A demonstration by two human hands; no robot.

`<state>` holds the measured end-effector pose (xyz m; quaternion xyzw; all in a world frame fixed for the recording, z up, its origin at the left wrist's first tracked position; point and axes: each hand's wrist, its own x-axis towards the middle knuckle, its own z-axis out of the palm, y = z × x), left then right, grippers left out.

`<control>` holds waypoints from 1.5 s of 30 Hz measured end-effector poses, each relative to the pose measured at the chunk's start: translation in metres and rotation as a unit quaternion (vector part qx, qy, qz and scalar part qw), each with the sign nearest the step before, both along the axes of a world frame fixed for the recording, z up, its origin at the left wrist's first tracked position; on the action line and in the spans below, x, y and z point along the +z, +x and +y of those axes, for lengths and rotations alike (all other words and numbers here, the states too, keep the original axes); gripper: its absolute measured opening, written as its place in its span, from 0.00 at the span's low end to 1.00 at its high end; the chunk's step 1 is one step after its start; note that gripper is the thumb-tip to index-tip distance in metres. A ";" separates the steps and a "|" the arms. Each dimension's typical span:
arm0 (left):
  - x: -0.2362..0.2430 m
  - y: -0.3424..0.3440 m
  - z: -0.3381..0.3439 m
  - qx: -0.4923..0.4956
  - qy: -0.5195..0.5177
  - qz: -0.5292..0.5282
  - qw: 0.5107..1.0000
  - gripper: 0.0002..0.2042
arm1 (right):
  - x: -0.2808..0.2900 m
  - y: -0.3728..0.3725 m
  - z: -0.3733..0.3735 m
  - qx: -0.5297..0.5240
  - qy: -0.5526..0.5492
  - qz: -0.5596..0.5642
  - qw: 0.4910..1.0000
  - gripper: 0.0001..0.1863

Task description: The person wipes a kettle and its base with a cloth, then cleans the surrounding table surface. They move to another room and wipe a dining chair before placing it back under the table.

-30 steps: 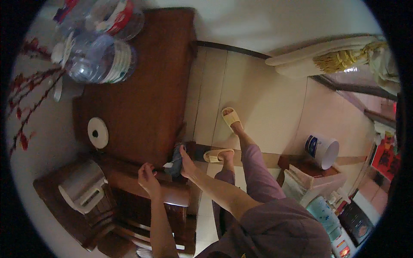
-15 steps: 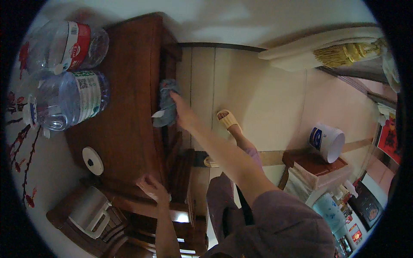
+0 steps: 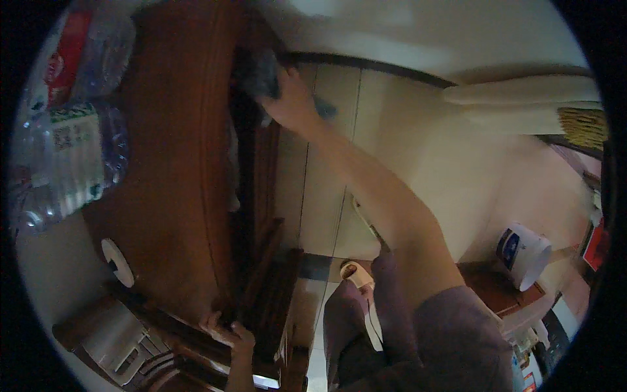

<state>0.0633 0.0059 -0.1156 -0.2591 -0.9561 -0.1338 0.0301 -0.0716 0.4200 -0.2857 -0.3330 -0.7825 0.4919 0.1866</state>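
Brown wooden cabinet [image 3: 170, 170] on the left, pale tiled floor [image 3: 405, 163] to its right.
On the cabinet's top, at left, a red-labelled clear plastic bottle [image 3: 101, 59] sits beyond a green-and-white-labelled clear plastic bottle [image 3: 75, 157]; a flat round white disc [image 3: 117, 262] lies nearer the person. Nearer again, a grey cylindrical pitcher [image 3: 108, 336] sits on a brown slatted wooden chair [image 3: 173, 375]. The right hand [image 3: 290, 101], with a grey-blue fabric cloth [image 3: 258, 75], is at the cabinet's far right side; the left hand [image 3: 225, 330] is by its near end. Across the floor, at right, a white cylindrical bucket [image 3: 526, 255] sits on a brown wooden stand [image 3: 506, 294], with a cream fabric curtain [image 3: 522, 98] beyond.
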 end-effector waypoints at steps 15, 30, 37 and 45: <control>0.014 -0.001 0.003 -0.025 0.044 0.029 0.998 0.19 | -0.061 -0.017 -0.020 0.148 0.299 0.070 0.940 0.22; 0.013 0.017 0.014 0.009 0.098 -0.002 0.995 0.26 | -0.059 0.148 -0.209 0.516 0.258 0.179 0.797 0.14; 0.027 0.021 -0.021 -0.002 -0.034 0.017 0.999 0.30 | -0.005 0.103 -0.248 0.471 0.157 0.192 0.847 0.16; 0.030 0.018 0.009 -0.057 -0.052 -0.018 0.997 0.27 | -0.046 0.112 -0.243 0.644 0.306 0.084 0.695 0.26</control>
